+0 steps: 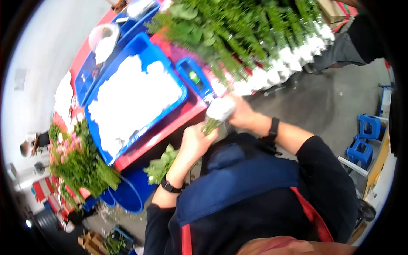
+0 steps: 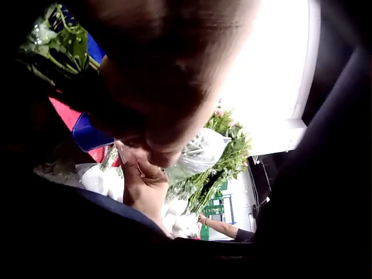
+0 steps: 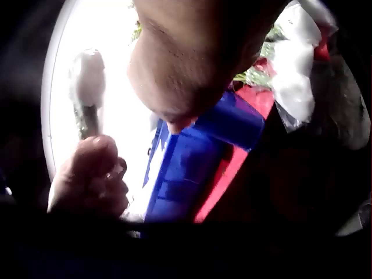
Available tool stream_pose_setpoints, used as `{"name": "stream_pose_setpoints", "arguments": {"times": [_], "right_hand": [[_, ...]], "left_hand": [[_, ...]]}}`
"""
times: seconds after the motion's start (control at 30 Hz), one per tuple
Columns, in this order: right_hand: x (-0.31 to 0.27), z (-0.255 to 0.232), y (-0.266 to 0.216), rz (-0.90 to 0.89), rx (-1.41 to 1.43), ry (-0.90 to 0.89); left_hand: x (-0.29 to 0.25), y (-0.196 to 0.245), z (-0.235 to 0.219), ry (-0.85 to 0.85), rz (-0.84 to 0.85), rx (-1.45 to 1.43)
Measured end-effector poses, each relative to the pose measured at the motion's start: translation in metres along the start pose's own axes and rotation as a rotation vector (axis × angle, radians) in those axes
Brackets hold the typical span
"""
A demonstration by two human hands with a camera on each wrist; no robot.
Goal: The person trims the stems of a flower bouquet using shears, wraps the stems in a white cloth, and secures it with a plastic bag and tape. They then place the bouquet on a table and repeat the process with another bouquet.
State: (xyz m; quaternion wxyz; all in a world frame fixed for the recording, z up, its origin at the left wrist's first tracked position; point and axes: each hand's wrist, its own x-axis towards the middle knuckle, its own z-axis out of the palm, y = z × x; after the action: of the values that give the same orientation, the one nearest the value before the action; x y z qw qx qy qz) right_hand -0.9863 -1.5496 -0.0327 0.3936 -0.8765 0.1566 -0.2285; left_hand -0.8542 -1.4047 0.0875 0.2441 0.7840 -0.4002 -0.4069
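Wrapped flower stem (image 1: 217,112), white-sleeved bud uppermost, is held in the air just off the near edge of the red desk (image 1: 170,127), beside the blue tray (image 1: 180,95) of white wrapped buds. Left hand (image 1: 196,140) has its fingers curled round the green stalk; right hand (image 1: 241,114) grips at the white sleeve. Judgement: steady the stalk low, keep pressure off the bud, and work the sleeve gently.
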Motion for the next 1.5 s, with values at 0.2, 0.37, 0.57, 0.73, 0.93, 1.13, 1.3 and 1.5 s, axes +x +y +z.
{"name": "stream_pose_setpoints", "arguments": {"times": [0.2, 0.37, 0.57, 0.73, 0.93, 1.13, 1.3, 1.5], "right_hand": [[0.007, 0.031, 0.0, 0.094, 0.253, -0.323], [0.041, 0.014, -0.077, 0.749, 0.903, -0.716], [0.089, 0.007, -0.1, 0.722, 1.0, -0.761], [0.118, 0.025, -0.061, 0.343, 0.654, -0.935], [0.068, 0.052, -0.045, 0.084, 0.441, -0.767], [0.054, 0.049, -0.089, 0.035, 0.407, -0.403], [0.091, 0.064, -0.101, -0.172, 0.789, -0.569], [0.072, 0.069, -0.093, -0.192, 0.451, -0.323]], "left_hand": [[0.021, -0.049, 0.01, 0.306, -0.06, 0.173], [0.006, -0.077, 0.021, 0.262, -0.052, 0.569], [-0.015, -0.068, 0.003, 0.178, -0.069, 0.521], [-0.04, -0.048, -0.015, 0.003, -0.012, 0.259], [-0.063, -0.048, -0.051, 0.067, -0.217, -0.227], [-0.074, -0.067, -0.091, 0.139, -0.29, -0.436], [-0.076, -0.057, -0.084, -0.222, -0.313, -0.494], [-0.077, -0.064, -0.089, -0.243, -0.303, -0.574]]}}
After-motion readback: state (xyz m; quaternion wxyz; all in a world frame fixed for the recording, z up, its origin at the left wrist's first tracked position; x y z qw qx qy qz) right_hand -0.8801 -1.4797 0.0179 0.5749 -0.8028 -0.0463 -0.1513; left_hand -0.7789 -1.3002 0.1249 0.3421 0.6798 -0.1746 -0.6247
